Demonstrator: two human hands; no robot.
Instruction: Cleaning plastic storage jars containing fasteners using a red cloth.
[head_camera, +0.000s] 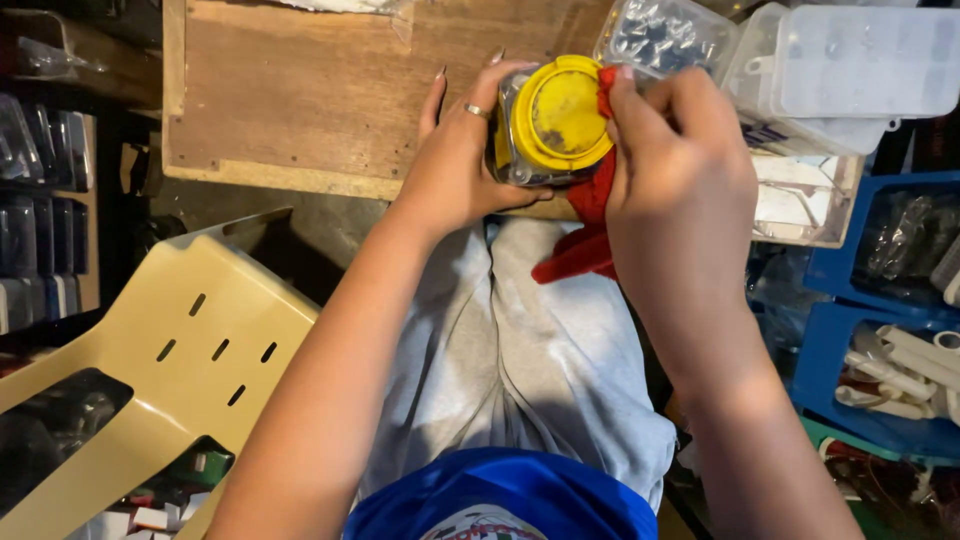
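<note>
1. The jar, clear with a yellow lid, is held above the person's lap at the near edge of the wooden desk.
2. It lies tipped over: the lid faces up toward the camera, so its long axis runs away from the viewer, down and slightly left toward the desk edge.
3. The left hand wraps the jar's side, fingers curled around the far side and thumb underneath, gripping it (a ring shows on one finger).
4. The right hand is closed on a red cloth, pressing it against the lid's right edge; the cloth's loose end hangs below the jar over the grey trousers.
5. Just beyond the jar, on the right, stand clear plastic boxes with small compartments; one holding small dark parts sits right behind the lid and the right fingers.
6. Further right, blue bins hold white tubes and bagged items, well apart from the jar.
7. A beige plastic chair stands to the left, near the left forearm but not touching the jar.
8. Dark shelves with packaged goods fill the far left edge.
</note>
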